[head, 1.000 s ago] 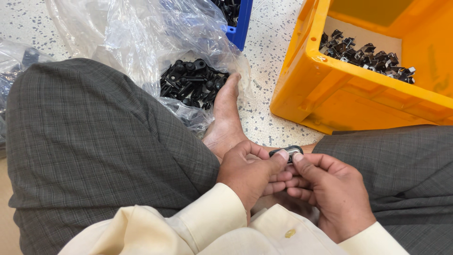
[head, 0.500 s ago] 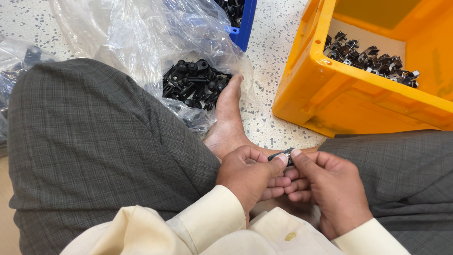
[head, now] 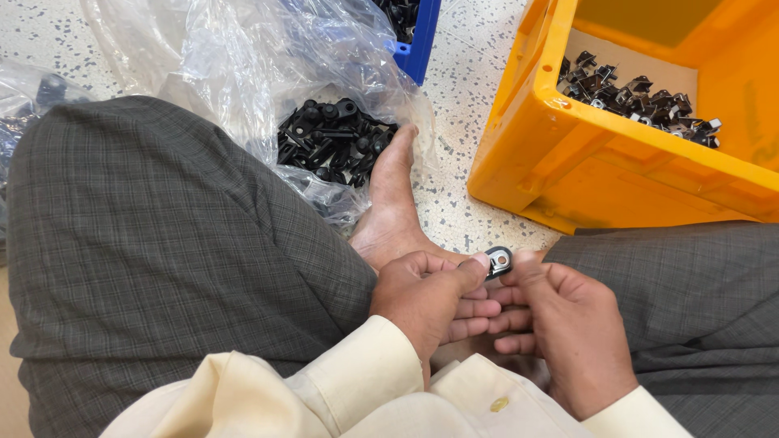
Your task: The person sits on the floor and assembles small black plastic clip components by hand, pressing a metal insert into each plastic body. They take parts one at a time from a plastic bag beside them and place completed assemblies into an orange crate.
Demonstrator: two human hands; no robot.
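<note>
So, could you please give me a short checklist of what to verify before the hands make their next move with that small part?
1. Small black part pinched between both thumbs: ok.
2. Left hand and right hand both on the part, close together: ok.
3. Metal centre of the part seated properly: cannot tell, too small.
4. Orange crate within view on the right, with black pieces lying inside: ok.
5. Clear plastic bag of black parts open beside the bare foot: ok.
6. Any loose piece dropped on the speckled floor: none seen, ok.
</note>
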